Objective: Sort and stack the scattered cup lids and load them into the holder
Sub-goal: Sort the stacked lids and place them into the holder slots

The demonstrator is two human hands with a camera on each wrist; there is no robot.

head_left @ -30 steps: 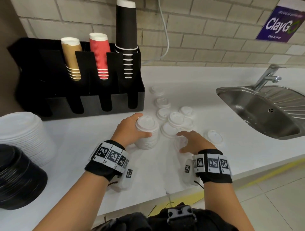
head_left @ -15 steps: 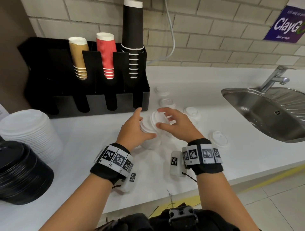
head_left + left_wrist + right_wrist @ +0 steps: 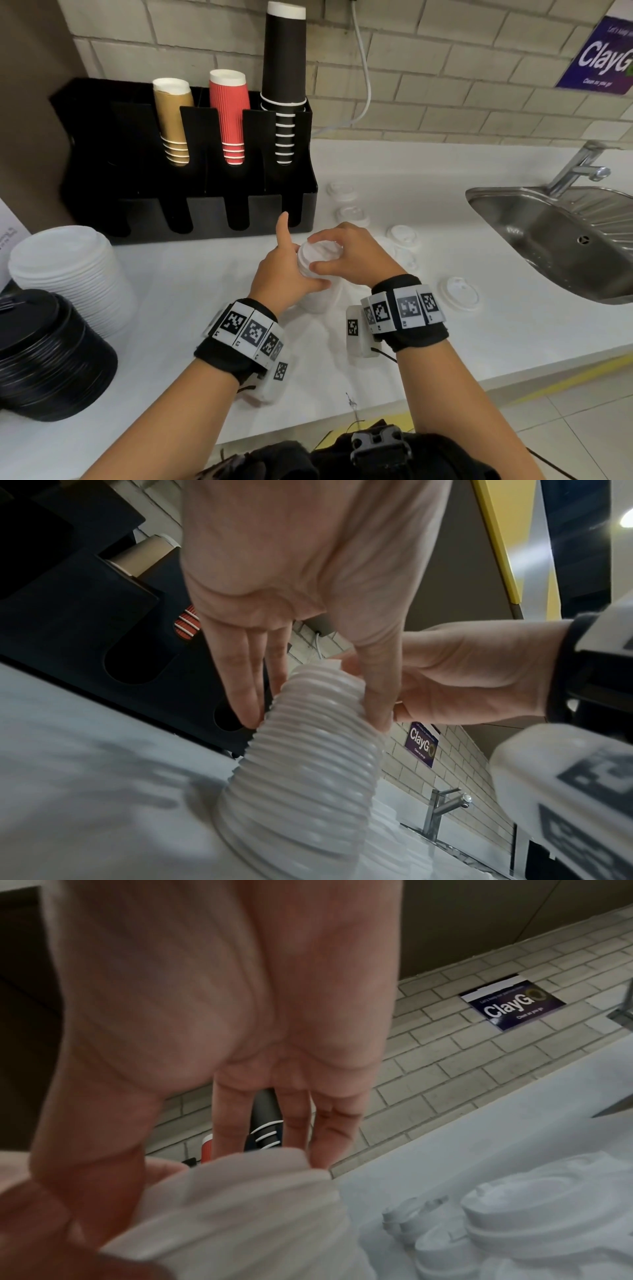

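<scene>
On the counter: white worktop is carrying everything; stainless sink is sitting at the right end.
Holder: black cup-and-lid holder is standing against the brick wall; brown, red and black paper cups are occupying the upper slots; the lower front slots are looking dark, contents not discernible.
Bulk stacks: large white lid stack and black lid stack are resting at far left, untouched.
Working stack: ribbed column of small white lids is standing upright on the counter, in front of the holder, between both hands.
Left hand: thumb and fingers are curling round the stack's upper part, index finger pointing free; grip narrow, steadying.
Right hand: a second ago it was reaching low among the loose lids; now it is up over the stack, fingertips pinching the top lid and seating it.
Loose lids: several are lying scattered toward the sink, apart from the stack.
Meaning: one more lid is joining the stack; judged partway through stacking, loading not yet begun.
</scene>
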